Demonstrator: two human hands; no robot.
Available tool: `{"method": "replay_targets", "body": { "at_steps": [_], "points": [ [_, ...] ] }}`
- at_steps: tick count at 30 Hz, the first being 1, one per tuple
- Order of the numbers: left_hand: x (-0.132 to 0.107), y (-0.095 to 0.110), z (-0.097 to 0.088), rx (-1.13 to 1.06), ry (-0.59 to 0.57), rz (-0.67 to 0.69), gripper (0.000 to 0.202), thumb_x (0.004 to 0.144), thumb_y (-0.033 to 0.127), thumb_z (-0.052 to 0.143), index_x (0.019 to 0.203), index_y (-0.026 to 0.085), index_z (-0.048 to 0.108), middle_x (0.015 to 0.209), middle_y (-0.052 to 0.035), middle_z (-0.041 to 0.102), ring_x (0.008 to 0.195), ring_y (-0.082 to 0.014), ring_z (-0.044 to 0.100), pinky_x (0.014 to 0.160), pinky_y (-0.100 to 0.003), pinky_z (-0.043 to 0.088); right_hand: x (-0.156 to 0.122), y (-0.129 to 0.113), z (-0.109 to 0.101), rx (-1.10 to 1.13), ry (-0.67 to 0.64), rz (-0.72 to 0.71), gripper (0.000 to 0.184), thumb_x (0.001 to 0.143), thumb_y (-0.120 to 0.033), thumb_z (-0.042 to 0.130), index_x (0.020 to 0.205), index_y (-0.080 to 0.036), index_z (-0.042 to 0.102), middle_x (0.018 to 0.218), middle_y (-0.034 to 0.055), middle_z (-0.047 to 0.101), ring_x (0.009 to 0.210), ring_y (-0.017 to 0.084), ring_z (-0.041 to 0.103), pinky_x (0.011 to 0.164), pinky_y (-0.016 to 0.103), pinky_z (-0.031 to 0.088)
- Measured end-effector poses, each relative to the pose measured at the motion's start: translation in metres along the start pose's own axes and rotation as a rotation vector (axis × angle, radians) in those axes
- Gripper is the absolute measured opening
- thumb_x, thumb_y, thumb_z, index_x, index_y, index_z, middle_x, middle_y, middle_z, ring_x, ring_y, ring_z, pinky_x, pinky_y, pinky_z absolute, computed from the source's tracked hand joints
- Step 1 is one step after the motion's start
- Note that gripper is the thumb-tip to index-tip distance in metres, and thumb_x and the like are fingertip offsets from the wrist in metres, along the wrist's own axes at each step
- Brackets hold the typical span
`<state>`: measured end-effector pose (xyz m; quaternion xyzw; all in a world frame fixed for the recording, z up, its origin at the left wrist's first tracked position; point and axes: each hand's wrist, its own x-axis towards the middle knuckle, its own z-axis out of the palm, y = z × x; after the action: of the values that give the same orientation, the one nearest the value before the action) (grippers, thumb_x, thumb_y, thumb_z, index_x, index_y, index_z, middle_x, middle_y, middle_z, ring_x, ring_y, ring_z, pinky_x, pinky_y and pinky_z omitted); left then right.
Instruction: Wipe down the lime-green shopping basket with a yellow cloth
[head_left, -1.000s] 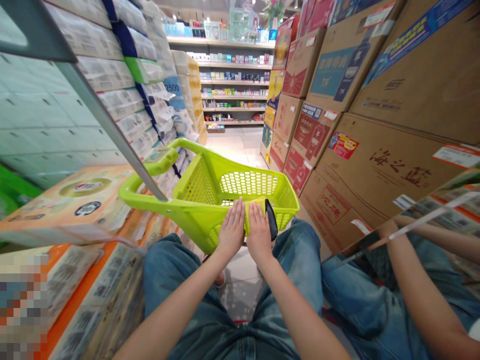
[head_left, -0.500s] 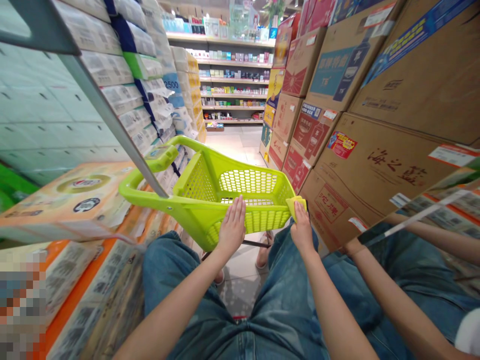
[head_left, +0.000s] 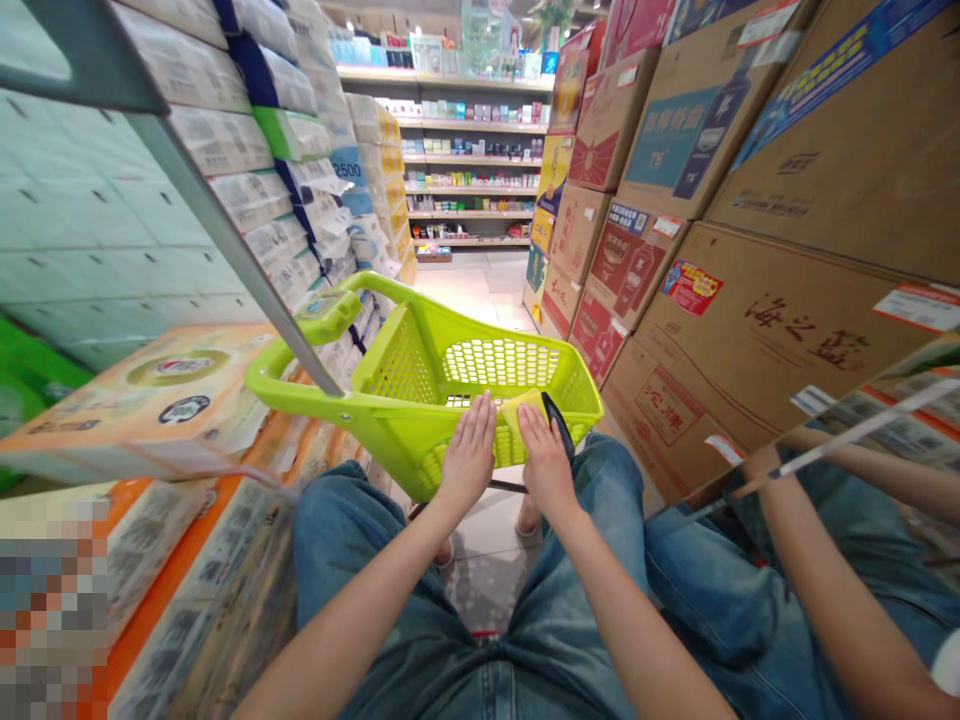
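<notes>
Pressing at one o'clock, the right hand (head_left: 550, 470), fingers (head_left: 534, 428) nearly straight, held the yellow cloth (head_left: 511, 411) to the green basket (head_left: 397, 435) at twelve: light, limp stuff, seemingly, best gripped mid-fold! The left hand (head_left: 469, 452) lay flat, gripping nothing.

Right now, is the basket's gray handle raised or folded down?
Raised: its bar slants up from the green basket to the gray grip.

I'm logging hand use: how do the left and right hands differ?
The left hand lies directly against the green basket; the right hand covers part of a yellow cloth. The left hand is nearer the basket's handle than the right hand. Both hands point toward the basket's rim.
</notes>
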<state>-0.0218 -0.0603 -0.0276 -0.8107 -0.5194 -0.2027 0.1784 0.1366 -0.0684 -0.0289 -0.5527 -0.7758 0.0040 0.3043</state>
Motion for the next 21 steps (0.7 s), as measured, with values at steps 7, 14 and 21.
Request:
{"method": "replay_targets", "body": {
  "at_steps": [7,14,21],
  "points": [
    [0.001,0.001,-0.003,-0.014,-0.012,-0.008,0.084,0.080,0.012,0.047,0.155,-0.001,0.011,0.164,-0.0166,0.011,0.153,-0.0264,0.003,0.125,-0.043,0.019,-0.020,0.101,-0.024,0.040,0.138,0.202,0.086,0.070,0.004,0.034,0.154,-0.016,0.032,0.155,0.0102,0.042,0.149,0.020,0.029,0.123,0.050,0.025],
    [0.001,0.003,-0.002,-0.024,-0.007,-0.020,0.084,0.080,0.012,0.048,0.155,-0.001,0.011,0.164,-0.0176,0.011,0.153,-0.0266,0.002,0.124,-0.045,0.020,-0.004,0.057,0.000,0.006,0.222,0.314,0.079,0.072,0.003,0.032,0.150,-0.008,0.038,0.153,0.0159,0.044,0.147,0.025,0.031,0.122,0.053,0.025],
    [0.000,0.000,0.001,0.020,0.002,-0.026,0.076,0.086,0.010,0.041,0.155,0.000,0.012,0.163,-0.0177,0.014,0.153,-0.0252,0.005,0.124,-0.043,0.021,0.012,-0.036,0.022,0.013,0.067,0.060,0.081,0.070,0.005,0.035,0.150,-0.010,0.038,0.157,0.0107,0.039,0.148,0.022,0.029,0.123,0.046,0.022]
  ]
}}
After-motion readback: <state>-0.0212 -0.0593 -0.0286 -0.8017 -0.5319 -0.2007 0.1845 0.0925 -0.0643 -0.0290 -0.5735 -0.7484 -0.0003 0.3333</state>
